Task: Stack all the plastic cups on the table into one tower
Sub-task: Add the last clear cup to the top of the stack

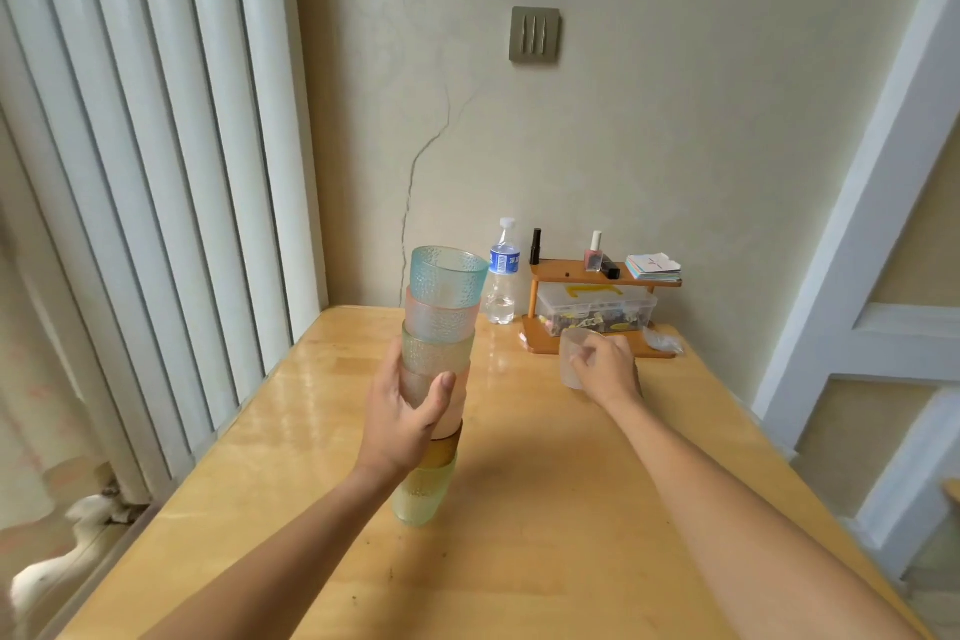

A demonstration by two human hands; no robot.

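Note:
A tower of several nested textured plastic cups (441, 317) stands on the wooden table (545, 509), blue on top, then pink, green, more below and a pale green one at the base. My left hand (405, 416) wraps around the tower's middle. To the right, my right hand (608, 369) grips a clear frosted cup (571, 353) near the table's far side, its mouth tilted up and left; the fingers cover much of it.
A water bottle (503, 276) stands at the back by the wall. Next to it a small wooden shelf (587, 276) carries nail polish, cards and a clear box. A crumpled plastic bag (662, 342) lies by it. White vertical blinds (156, 172) line the left.

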